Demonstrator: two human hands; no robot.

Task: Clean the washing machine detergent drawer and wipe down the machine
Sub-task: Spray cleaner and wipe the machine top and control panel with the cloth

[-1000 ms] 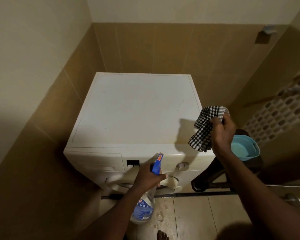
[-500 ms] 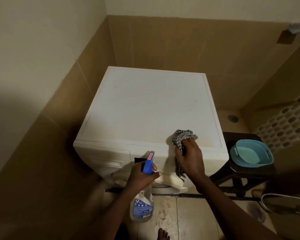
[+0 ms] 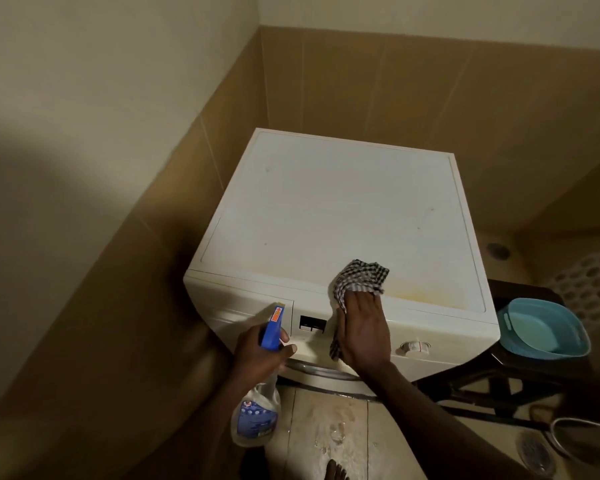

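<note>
1. Washing machine (image 3: 343, 209): white front-loader, boxy with rounded front edges, set in a corner of tan-tiled walls. The flat top is bare apart from faint specks and a yellowish stain near the front right. A narrow gap runs along its left side; there is open floor in front.
2. Stool (image 3: 520, 372): dark, just beside the machine's right side, carrying the tub.
3. Tub (image 3: 568, 344): teal plastic, rounded-rectangular, smooth.
4. Spray bottle (image 3: 257, 414): clear plastic with a blue label, its writing too blurred to read, and a blue trigger head with a small orange sticker. It hangs in front of the machine's lower left.
5. Checked cloth (image 3: 361, 275): black-and-white woven, crumpled, draped over the top's front edge and down the control panel.
6. Right hand (image 3: 364, 334): flat on the cloth, fingers together, pressing it to the panel.
7. Left hand (image 3: 260, 355): fingers clamped round the bottle's neck.
8. Detergent drawer (image 3: 250, 303): upper left of the front, flush with the panel.
9. Dial (image 3: 414, 347): round, white, right of the panel.
</note>
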